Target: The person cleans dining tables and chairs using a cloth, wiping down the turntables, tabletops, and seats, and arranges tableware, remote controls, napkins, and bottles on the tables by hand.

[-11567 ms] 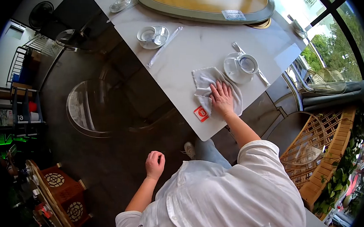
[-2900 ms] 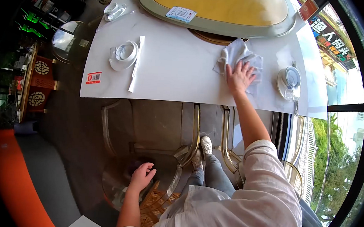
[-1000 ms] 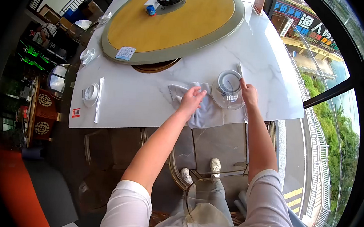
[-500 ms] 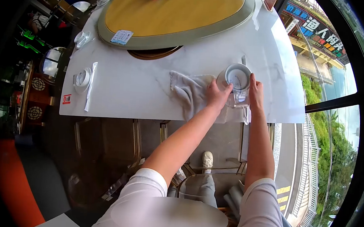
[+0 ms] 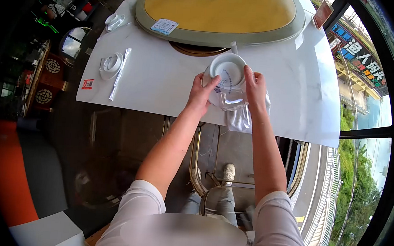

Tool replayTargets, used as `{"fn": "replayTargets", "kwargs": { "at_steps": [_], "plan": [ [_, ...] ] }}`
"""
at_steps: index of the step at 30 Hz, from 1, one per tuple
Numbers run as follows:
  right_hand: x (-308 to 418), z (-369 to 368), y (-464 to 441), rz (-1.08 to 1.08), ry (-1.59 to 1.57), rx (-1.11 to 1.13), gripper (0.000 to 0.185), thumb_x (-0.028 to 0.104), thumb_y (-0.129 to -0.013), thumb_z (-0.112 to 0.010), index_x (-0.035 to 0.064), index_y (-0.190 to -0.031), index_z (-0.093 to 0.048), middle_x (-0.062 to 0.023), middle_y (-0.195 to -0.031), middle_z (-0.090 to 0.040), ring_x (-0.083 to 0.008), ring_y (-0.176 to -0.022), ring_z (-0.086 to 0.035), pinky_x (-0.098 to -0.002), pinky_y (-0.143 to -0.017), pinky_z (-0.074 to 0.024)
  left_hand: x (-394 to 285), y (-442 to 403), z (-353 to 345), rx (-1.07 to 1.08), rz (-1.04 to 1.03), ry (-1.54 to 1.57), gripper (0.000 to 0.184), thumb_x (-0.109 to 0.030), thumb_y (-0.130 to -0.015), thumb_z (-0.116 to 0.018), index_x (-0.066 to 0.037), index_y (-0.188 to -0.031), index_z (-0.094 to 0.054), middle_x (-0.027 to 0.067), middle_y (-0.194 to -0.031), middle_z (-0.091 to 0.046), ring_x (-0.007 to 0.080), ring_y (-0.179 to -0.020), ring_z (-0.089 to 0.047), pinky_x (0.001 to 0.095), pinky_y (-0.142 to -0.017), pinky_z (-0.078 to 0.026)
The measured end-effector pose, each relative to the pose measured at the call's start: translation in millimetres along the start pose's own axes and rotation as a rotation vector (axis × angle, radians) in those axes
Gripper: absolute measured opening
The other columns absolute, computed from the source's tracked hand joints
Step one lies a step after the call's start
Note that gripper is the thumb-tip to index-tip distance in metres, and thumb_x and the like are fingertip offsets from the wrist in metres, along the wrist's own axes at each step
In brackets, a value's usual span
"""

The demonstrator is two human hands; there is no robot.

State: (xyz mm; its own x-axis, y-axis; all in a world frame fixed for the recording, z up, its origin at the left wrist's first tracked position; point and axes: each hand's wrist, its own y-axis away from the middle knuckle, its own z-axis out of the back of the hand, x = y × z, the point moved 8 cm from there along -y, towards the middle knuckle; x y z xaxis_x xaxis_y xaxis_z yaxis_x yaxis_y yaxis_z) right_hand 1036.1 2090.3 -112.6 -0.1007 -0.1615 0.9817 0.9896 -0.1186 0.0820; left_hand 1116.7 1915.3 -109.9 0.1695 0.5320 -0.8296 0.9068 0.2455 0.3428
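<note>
Both of my hands grip a plastic-wrapped tableware set (image 5: 228, 72) at the near side of the white table. A white bowl, a small clear glass (image 5: 233, 100) below it and a white spoon handle (image 5: 234, 47) at the top are visible in it. My left hand (image 5: 202, 93) holds the left rim, thumb over the front, other fingers mostly hidden behind. My right hand (image 5: 255, 87) closes on the right side. Pale, crumpled material (image 5: 239, 120) hangs below the glass; whether it is cloth or wrapping I cannot tell.
Another wrapped bowl set (image 5: 111, 65) lies on the left, beside a paper-sleeved chopstick packet (image 5: 120, 74). A yellow turntable (image 5: 218, 12) with a grey rim stands at the back, a blue-white packet (image 5: 164, 26) on its edge. Windows (image 5: 365, 130) line the right.
Both hands have carried the tableware set left across the table, and my left hand now grips its outer side. The towel beside it is largely covered. The view has shifted.
</note>
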Motion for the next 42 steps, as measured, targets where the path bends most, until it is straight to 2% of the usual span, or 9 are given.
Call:
{"fn": "replayTargets", "kwargs": {
  "at_steps": [7, 13, 15, 17, 21, 25, 31, 38, 42],
  "plan": [
    [-56.8, -129.5, 32.8, -0.157, 0.011, 0.236, 0.068, 0.051, -0.077, -0.063, -0.0096, -0.106, -0.054, -0.0193, -0.094, -0.062, -0.0236, -0.091, -0.058, -0.0328, -0.082, -0.0440, 9.6, -24.2, 148.3, -0.144, 0.004, -0.034, 0.080, -0.024, -0.074, -0.074, -0.002, -0.132, -0.024, 0.0135, -0.125, -0.042, 0.0261, -0.114, -0.045, 0.0441, -0.088, -0.044],
    [-34.1, -130.4, 34.2, -0.064, 0.269, 0.193, 0.070, 0.052, -0.077, -0.059, -0.0115, -0.105, -0.055, -0.0311, -0.098, -0.059, -0.0408, -0.097, -0.058, -0.0420, -0.087, -0.0438, 2.8, -38.6, 159.5, -0.210, -0.011, -0.166, 0.073, -0.026, -0.076, -0.072, 0.004, -0.128, -0.031, 0.0133, -0.122, -0.046, 0.0226, -0.109, -0.049, 0.0366, -0.092, -0.041],
    [-31.4, -127.2, 34.1, -0.138, 0.365, 0.331, 0.060, 0.048, -0.081, -0.056, -0.0080, -0.104, -0.057, -0.0286, -0.098, -0.060, -0.0398, -0.098, -0.057, -0.0415, -0.087, -0.0436, 2.6, -46.3, 158.5, -0.166, 0.001, -0.198, 0.073, -0.027, -0.077, -0.072, 0.004, -0.128, -0.031, 0.0139, -0.124, -0.044, 0.0230, -0.110, -0.049, 0.0364, -0.093, -0.041],
    [-12.2, -120.0, 38.8, 0.106, 0.602, 0.281, 0.046, 0.039, -0.085, -0.053, -0.0015, -0.106, -0.058, -0.0208, -0.102, -0.061, -0.0348, -0.104, -0.054, -0.0389, -0.089, -0.0417, 3.5, -51.1, 169.7, -0.150, 0.003, -0.237, 0.074, -0.028, -0.077, -0.072, 0.005, -0.129, -0.031, 0.0144, -0.126, -0.043, 0.0234, -0.111, -0.048, 0.0361, -0.094, -0.040],
    [-13.8, -68.8, 56.5, 0.626, 0.894, 0.029, 0.039, 0.030, -0.087, -0.048, 0.0084, -0.120, -0.051, -0.0094, -0.127, -0.047, -0.0276, -0.121, -0.040, -0.0427, -0.101, -0.0291, 4.0, -51.6, 165.0, -0.237, 0.015, -0.351, 0.072, -0.032, -0.080, -0.069, 0.004, -0.130, -0.033, 0.0152, -0.125, -0.046, 0.0229, -0.112, -0.048, 0.0342, -0.095, -0.037],
    [-64.0, -10.2, 21.6, 0.475, 0.742, 0.212, 0.043, 0.030, -0.091, -0.041, 0.0114, -0.130, -0.044, -0.0090, -0.142, -0.033, -0.0289, -0.132, -0.026, -0.0380, -0.110, -0.0201, 13.3, -58.7, 128.1, -0.112, 0.048, -0.432, 0.068, -0.036, -0.079, -0.068, 0.005, -0.126, -0.039, 0.0150, -0.121, -0.050, 0.0220, -0.111, -0.048, 0.0333, -0.093, -0.038],
    [-102.0, 202.0, -54.2, 0.145, 1.095, -0.279, 0.050, 0.039, -0.093, -0.031, 0.0142, -0.135, -0.038, -0.0075, -0.145, -0.029, -0.0299, -0.134, -0.022, -0.0385, -0.111, -0.0147, 27.0, -60.0, 87.8, -0.161, 0.093, -0.515, 0.059, -0.029, -0.078, -0.070, 0.006, -0.118, -0.045, 0.0132, -0.112, -0.054, 0.0204, -0.104, -0.052, 0.0331, -0.088, -0.042],
    [-114.6, 219.6, -52.1, 0.039, 1.224, -0.341, 0.052, 0.042, -0.092, -0.031, 0.0172, -0.138, -0.035, -0.0040, -0.146, -0.027, -0.0258, -0.135, -0.021, -0.0411, -0.110, -0.0141, 49.1, -64.4, 45.4, -0.179, 0.031, -0.538, 0.058, -0.032, -0.073, -0.074, 0.004, -0.112, -0.048, 0.0154, -0.108, -0.054, 0.0218, -0.096, -0.055, 0.0329, -0.085, -0.044],
    [-114.9, 218.3, -48.5, 0.050, 1.217, -0.335, 0.052, 0.042, -0.092, -0.031, 0.0173, -0.138, -0.034, -0.0043, -0.146, -0.027, -0.0259, -0.135, -0.021, -0.0412, -0.110, -0.0140, 52.3, -69.9, 29.9, -0.237, -0.004, -1.001, 0.059, -0.046, -0.073, -0.070, 0.001, -0.105, -0.056, 0.0136, -0.106, -0.057, 0.0221, -0.097, -0.056, 0.0337, -0.085, -0.044]
  ]
}}
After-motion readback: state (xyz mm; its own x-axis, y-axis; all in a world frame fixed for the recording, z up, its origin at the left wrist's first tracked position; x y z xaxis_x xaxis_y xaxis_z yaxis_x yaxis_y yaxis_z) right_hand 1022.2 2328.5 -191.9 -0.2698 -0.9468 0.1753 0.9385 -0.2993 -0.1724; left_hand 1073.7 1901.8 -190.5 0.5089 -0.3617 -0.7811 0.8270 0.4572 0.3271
